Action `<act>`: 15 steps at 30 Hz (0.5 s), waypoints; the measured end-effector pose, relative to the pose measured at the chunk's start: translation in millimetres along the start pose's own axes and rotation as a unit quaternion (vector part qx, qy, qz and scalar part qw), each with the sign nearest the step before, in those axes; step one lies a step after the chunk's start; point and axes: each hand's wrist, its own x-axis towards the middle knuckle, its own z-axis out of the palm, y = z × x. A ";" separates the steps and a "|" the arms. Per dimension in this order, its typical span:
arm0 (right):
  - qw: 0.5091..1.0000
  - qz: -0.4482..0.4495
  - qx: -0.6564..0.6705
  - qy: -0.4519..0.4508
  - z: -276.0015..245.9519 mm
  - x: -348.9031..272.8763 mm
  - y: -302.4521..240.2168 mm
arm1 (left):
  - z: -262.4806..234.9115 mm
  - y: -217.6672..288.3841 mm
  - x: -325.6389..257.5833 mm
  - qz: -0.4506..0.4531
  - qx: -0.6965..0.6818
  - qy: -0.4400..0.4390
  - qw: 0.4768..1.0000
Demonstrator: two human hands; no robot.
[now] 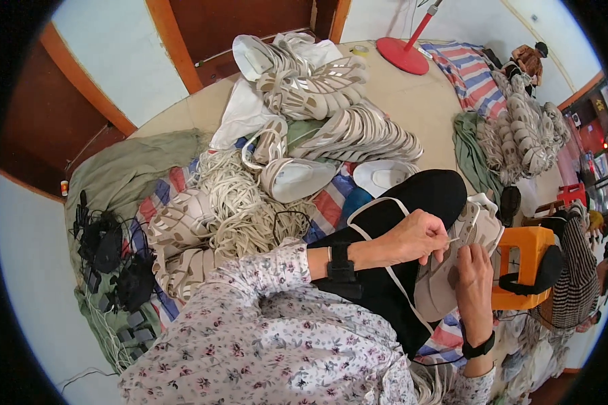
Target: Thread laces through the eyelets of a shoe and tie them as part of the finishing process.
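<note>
A beige-and-white shoe upper [434, 297] lies against my black-trousered leg. My left hand [420, 236] is closed in a pinch above it, and the pale tip of a shoelace [453, 239] sticks out from the fingertips. A cream length of lace [402, 285] loops across the black trousers. On the upper's right side rests my right hand [475, 275], its fingers curled together and gripping the edge; the fingertips are partly hidden. Both wrists wear black bands.
Stacked shoe uppers [361, 135] and a heap of cream laces [240, 202] lie ahead on striped sheeting. An orange stool [513, 237] stands at right, a red round stand base [403, 55] farther off. Black devices with cables [108, 246] lie left. Other people sit at far right.
</note>
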 end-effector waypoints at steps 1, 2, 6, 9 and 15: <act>0.999 0.008 0.032 0.018 -1.8 1.9 -1.4 | 0.1 -1.1 1.3 -0.001 0.007 0.004 1.000; 0.999 0.008 0.033 0.010 -6.1 3.3 -3.8 | 1.4 -2.2 2.7 -0.001 -0.002 0.004 1.000; 0.985 0.002 0.171 0.035 -37.3 11.4 -25.0 | 10.0 -1.3 8.6 0.109 -0.017 -0.017 0.994; 0.964 0.032 0.256 0.065 -60.2 13.3 -33.1 | 24.6 5.6 8.9 0.185 -0.063 -0.064 0.979; 0.879 0.132 0.452 0.076 -43.6 20.8 -6.7 | 39.6 8.1 -0.8 0.170 -0.116 -0.043 0.978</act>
